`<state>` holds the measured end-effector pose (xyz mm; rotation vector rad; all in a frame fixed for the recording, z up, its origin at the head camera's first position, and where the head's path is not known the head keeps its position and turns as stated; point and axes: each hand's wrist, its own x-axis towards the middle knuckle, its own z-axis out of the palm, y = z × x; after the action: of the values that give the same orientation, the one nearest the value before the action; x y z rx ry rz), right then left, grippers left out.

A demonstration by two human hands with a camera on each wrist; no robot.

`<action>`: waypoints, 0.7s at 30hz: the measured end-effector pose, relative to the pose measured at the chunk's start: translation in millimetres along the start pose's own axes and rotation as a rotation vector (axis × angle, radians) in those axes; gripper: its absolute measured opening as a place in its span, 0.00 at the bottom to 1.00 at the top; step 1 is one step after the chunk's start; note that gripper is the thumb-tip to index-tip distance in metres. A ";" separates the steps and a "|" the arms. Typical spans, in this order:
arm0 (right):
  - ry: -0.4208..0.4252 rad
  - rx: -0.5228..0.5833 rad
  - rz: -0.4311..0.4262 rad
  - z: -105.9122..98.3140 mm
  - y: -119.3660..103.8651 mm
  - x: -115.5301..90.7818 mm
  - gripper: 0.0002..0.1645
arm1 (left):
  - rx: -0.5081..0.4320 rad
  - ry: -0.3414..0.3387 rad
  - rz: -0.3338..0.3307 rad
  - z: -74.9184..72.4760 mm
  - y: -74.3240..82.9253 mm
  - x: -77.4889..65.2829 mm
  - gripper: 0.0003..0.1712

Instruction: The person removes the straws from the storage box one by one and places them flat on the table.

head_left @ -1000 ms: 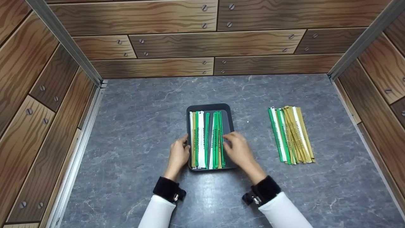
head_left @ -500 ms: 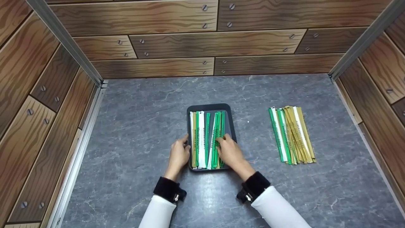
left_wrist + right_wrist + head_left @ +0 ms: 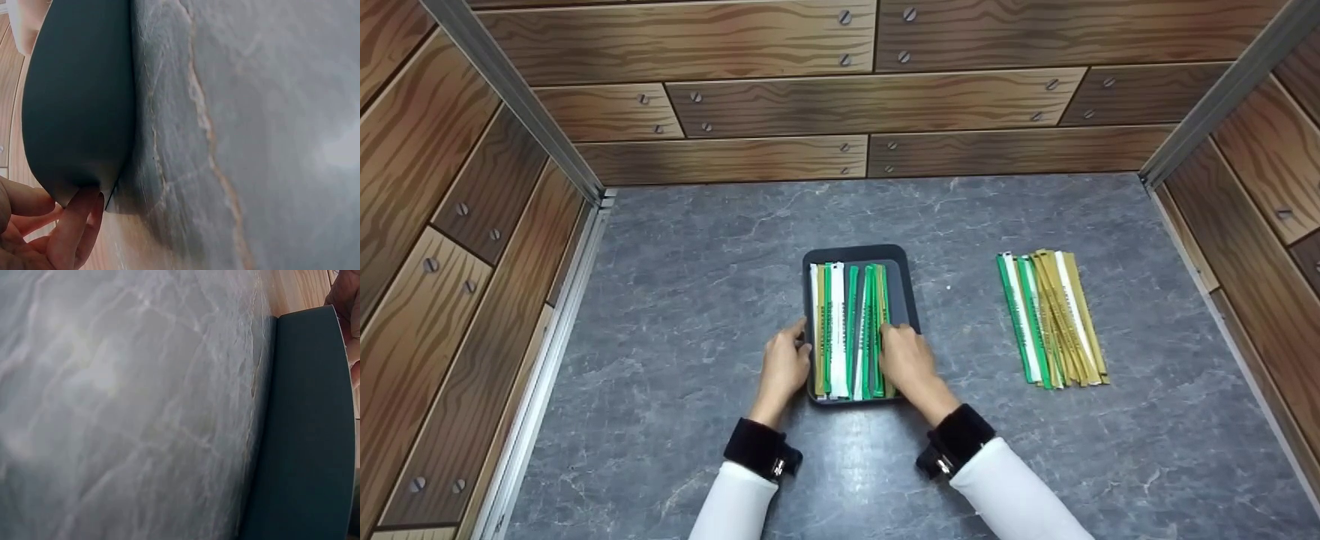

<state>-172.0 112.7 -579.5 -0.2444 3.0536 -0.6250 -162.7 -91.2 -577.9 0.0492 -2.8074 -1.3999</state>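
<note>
A dark tray (image 3: pixel 897 300) holds a row of long, thin stick packets (image 3: pixel 838 330) in white, green and gold, lying lengthwise. My left hand (image 3: pixel 785 367) grips the tray's left side; in the left wrist view, the thumb and fingers (image 3: pixel 75 225) pinch around its wall. Over the tray's right part, my right hand (image 3: pixel 907 362) has bent fingers down at the rightmost green and gold packets (image 3: pixel 880 300). Its fingertips are hidden under the hand, so I cannot tell whether they pinch a packet. The right wrist view shows part of this hand (image 3: pixel 346 304) behind the tray wall (image 3: pixel 304 422).
A second, loosely fanned pile of green, white and gold stick packets (image 3: pixel 1054 322) lies on the grey marbled table (image 3: pixel 697 262), right of the tray. Wood-patterned panels (image 3: pixel 780 105) with metal corner posts enclose the back and sides.
My right hand has moved left from the tray's right edge onto the packets, then slightly back right. The right-hand packets have shifted among themselves. The left hand has stayed on the tray.
</note>
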 end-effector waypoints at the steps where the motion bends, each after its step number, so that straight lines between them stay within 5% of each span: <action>1: 0.001 0.002 0.005 -0.1 -0.2 0.2 0.17 | 0.003 -0.002 -0.002 -0.2 0.1 -0.1 0.28; 14: 0.030 0.266 0.072 -20.6 2.5 -2.7 0.21 | -0.006 -0.005 -0.008 0.0 -1.7 0.9 0.28; 21: 0.192 0.364 0.059 -45.6 28.9 -8.3 0.26 | -0.023 -0.012 -0.020 0.3 0.2 0.8 0.29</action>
<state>-170.2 158.0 -548.9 -0.0897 3.0262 -1.2444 -163.5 -90.9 -577.9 0.0695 -2.8072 -1.4416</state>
